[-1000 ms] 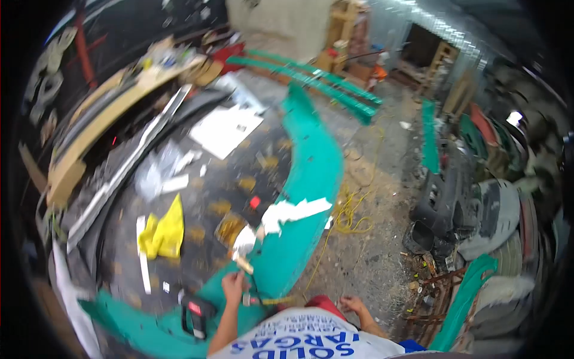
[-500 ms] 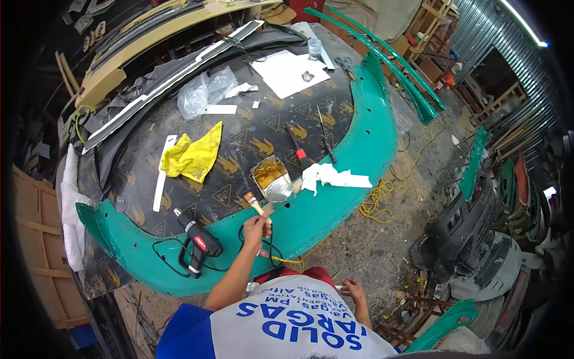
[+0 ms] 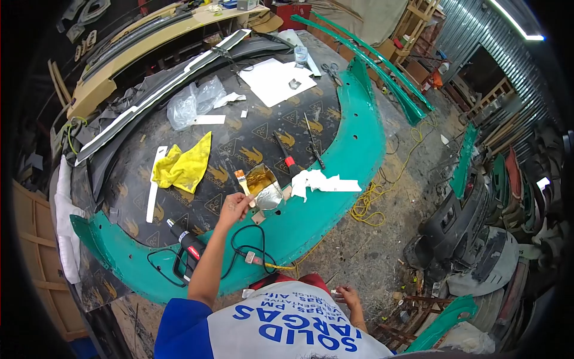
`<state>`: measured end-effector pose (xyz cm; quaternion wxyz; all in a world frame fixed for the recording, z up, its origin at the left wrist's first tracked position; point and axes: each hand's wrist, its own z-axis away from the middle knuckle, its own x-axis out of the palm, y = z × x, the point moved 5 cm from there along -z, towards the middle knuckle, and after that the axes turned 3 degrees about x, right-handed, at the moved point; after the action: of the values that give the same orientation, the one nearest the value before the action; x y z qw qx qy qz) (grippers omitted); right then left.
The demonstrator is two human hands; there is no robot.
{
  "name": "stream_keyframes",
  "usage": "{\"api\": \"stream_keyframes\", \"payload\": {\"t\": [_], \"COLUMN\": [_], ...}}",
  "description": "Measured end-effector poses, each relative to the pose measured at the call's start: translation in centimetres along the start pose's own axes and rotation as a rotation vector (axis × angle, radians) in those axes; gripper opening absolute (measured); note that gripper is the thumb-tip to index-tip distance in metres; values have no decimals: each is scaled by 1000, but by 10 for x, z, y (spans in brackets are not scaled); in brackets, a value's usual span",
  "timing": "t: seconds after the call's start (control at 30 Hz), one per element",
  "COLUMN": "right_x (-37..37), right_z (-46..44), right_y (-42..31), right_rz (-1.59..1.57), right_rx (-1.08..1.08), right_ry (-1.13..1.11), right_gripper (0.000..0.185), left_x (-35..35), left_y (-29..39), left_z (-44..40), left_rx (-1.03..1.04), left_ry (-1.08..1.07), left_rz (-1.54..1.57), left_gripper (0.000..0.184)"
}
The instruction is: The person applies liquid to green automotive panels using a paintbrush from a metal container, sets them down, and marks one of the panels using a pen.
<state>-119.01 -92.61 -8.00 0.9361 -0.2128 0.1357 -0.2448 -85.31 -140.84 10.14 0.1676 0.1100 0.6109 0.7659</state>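
Note:
My left hand [image 3: 235, 209] is closed on the handle of a brush [image 3: 243, 182] with a pale handle and brown bristles, beside a cut-open container [image 3: 266, 189] with amber residue inside. Under my forearm curves a long teal panel [image 3: 311, 218] on the dark table. A black heat gun [image 3: 190, 246] lies on the panel, left of my forearm. White torn strips [image 3: 326, 182] rest on the panel, right of the container. My right hand [image 3: 348, 295] hangs low near my shirt, its fingers curled around something small and pale that I cannot make out.
On the table [image 3: 236, 158] lie a yellow cloth [image 3: 181, 165], white sheets [image 3: 277, 84], a plastic bag [image 3: 185, 107], scissors [image 3: 332, 73] and a red-and-black tool [image 3: 290, 161]. A yellow cord [image 3: 366, 209] trails over the floor. Car bumpers [image 3: 487, 263] are stacked at the right.
My left hand has moved forward with the brush, up to the container's left side. The view has steadied and shifted slightly. My right hand's fingers have curled in more.

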Motion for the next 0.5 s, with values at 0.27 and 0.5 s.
{"api": "stream_keyframes", "payload": {"t": [0.27, 0.5], "right_x": [-2, -1], "right_z": [2, 5], "right_y": [11, 17], "right_rz": [-28, 2], "right_rx": [7, 66], "right_ry": [-20, -25], "right_gripper": [63, 57], "left_x": [-23, -27], "left_y": [-12, -17], "left_z": [-23, -25], "left_rx": [-50, -87], "left_ry": [-171, -195], "left_rz": [-209, -176], "left_gripper": [41, 42]}}
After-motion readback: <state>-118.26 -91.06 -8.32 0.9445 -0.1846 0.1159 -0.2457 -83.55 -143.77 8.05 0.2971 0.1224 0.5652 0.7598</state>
